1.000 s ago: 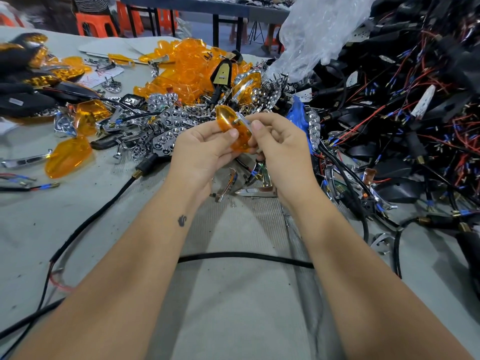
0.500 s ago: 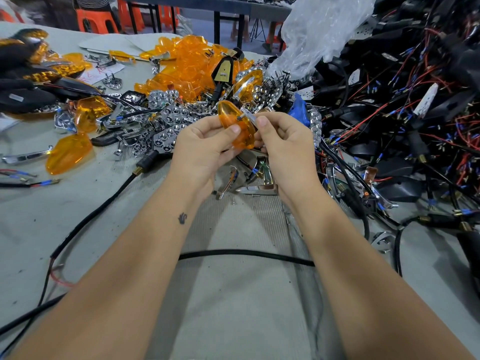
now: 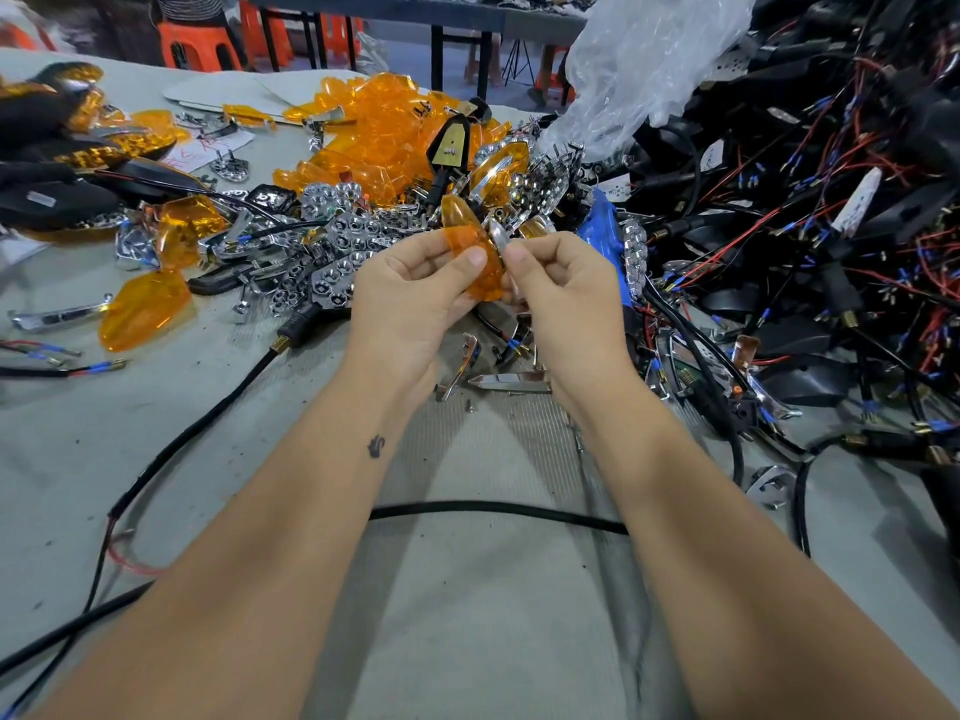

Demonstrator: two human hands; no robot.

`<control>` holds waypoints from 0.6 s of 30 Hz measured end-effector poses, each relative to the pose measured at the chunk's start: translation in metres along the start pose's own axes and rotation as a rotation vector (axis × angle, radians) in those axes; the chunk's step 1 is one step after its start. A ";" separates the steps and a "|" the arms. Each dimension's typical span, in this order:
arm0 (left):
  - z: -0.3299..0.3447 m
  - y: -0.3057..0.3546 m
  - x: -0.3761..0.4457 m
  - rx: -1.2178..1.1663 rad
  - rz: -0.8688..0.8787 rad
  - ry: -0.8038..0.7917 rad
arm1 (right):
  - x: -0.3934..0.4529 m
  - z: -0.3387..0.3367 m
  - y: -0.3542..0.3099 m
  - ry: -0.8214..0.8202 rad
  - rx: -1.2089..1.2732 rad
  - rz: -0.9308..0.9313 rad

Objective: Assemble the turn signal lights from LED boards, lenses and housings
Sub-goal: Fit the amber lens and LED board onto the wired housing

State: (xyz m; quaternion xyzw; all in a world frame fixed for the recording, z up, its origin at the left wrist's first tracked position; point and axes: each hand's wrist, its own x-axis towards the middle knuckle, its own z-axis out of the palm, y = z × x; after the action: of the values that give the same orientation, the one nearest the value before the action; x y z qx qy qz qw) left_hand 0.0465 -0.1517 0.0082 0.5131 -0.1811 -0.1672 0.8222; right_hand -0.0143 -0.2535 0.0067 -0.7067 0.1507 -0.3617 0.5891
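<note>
Our left hand [image 3: 410, 298] curls its fingers round an amber lens [image 3: 470, 252], thumb pressed on its face, holding it tilted on edge above the grey table [image 3: 467, 589]. Our right hand [image 3: 566, 298] meets it from the other side, thumb and forefinger pinching a chrome piece [image 3: 497, 235] against the lens's rim. Both forearms reach forward, wrists raised. Behind lie a heap of orange lenses [image 3: 379, 132] and chrome reflectors [image 3: 343, 241]; tangled wiring [image 3: 805, 226] lies to the right.

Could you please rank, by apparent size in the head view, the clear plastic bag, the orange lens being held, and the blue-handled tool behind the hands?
1. clear plastic bag
2. orange lens
3. blue-handled tool, partly hidden, so lens versus tool is unsure.
</note>
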 end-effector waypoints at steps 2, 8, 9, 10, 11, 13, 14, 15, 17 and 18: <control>0.002 0.000 0.000 0.005 -0.018 0.010 | 0.001 -0.003 -0.002 0.001 0.094 0.025; -0.001 0.001 0.004 -0.019 -0.054 0.005 | -0.002 -0.002 -0.006 -0.067 0.073 0.004; -0.002 0.001 0.004 -0.021 -0.058 0.002 | -0.003 -0.002 -0.007 -0.072 0.059 -0.008; -0.002 0.001 0.004 -0.021 -0.061 0.001 | -0.003 -0.002 -0.008 -0.077 0.047 -0.018; -0.002 0.001 0.004 -0.021 -0.063 0.002 | -0.004 -0.001 -0.008 -0.078 0.036 -0.025; -0.002 0.001 0.004 -0.014 -0.059 0.001 | -0.004 -0.001 -0.009 -0.075 0.013 -0.028; -0.002 0.001 0.004 -0.005 -0.056 0.001 | -0.004 -0.001 -0.009 -0.075 0.005 -0.027; -0.002 0.001 0.003 0.003 -0.053 0.002 | -0.005 -0.001 -0.010 -0.078 -0.003 -0.026; -0.003 0.001 0.003 0.025 -0.049 0.005 | -0.005 0.000 -0.010 -0.082 -0.041 -0.037; -0.002 0.000 0.003 0.039 -0.049 0.009 | -0.005 0.001 -0.009 -0.081 -0.067 -0.047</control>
State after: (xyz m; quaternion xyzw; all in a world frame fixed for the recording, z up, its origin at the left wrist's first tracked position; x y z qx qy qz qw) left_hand 0.0504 -0.1513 0.0081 0.5340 -0.1682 -0.1814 0.8085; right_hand -0.0189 -0.2472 0.0140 -0.7435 0.1223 -0.3411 0.5620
